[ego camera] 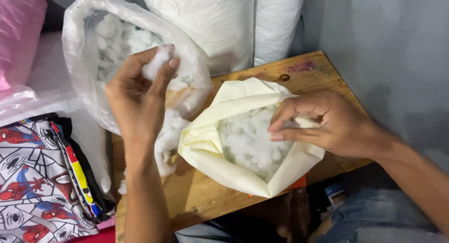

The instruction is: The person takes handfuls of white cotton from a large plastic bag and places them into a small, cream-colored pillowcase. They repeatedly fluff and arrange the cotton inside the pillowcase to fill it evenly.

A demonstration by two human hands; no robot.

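My left hand [138, 96] is raised at the mouth of a clear plastic bag [84, 70] full of white stuffing, its fingers pinched on a tuft of white stuffing [156, 63]. My right hand [327, 124] rests on the far rim of a cream fabric cover [210, 145] whose open mouth shows more white stuffing [248, 142]. The fingers of that hand are closed on the cover's edge together with a bit of filling. A loose clump of stuffing [166, 140] lies between the bag and the cover.
Both stand on a small wooden table [196, 191]. Folded cartoon-print fabric [37, 177] lies at the lower left, and pink plastic [18, 32] fills the upper left corner. Behind are white rolls [224, 23], with a grey wall [388, 51] to the right. My knees are below the table edge.
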